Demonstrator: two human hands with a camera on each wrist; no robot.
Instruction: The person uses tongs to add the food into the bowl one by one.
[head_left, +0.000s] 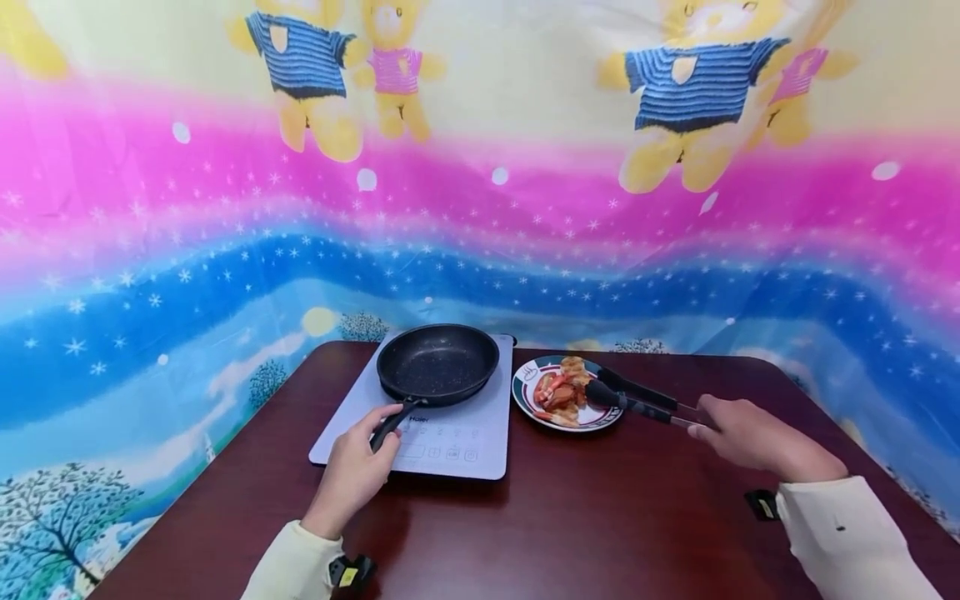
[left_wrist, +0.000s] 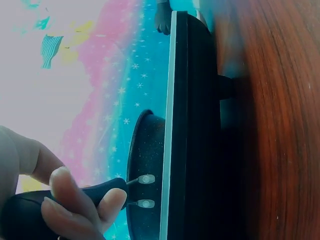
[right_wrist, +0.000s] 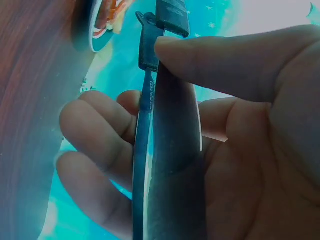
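Note:
My left hand grips the handle of a black frying pan, which sits on a white induction cooker. The left wrist view shows the fingers curled round that handle, with two rivets at the pan's wall. On the right, my right hand holds black-tipped metal tongs, thumb on one arm and fingers round the other in the right wrist view. Their tips reach over a patterned plate heaped with reddish and tan food pieces. The pan's inside shows only its dark speckled surface.
Everything stands on a dark red-brown wooden table. Behind it hangs a colourful cloth printed with bears and snowflakes. The plate stands close to the cooker's right edge, near the table's back.

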